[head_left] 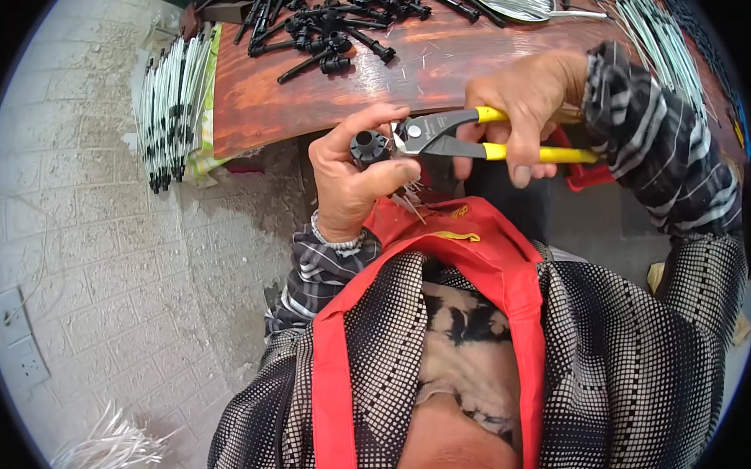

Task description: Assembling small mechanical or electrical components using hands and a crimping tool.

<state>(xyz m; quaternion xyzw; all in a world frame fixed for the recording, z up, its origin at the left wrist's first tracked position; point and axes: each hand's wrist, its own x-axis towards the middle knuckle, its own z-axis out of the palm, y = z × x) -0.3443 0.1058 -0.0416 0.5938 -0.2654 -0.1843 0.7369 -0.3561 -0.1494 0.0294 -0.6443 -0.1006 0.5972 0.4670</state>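
My left fingers [387, 178] hold a black, ridged plastic tube fitting [369, 147] at twelve o'clock. At its three o'clock, my right fingers [522, 147] grip yellow-handled, dark metal cutters [427, 137], jaws beside the fitting.

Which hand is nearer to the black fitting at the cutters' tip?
Left. The left hand holds the black fitting; the right hand is off to its right, gripping the yellow-handled cutters.

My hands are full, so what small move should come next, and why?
Probably gently squeeze the yellow-handled pliers with your right hand: the handles stand apart, and the metal head is at the edge of the black ribbed part in your left hand. I can't tell what lies between the jaws.
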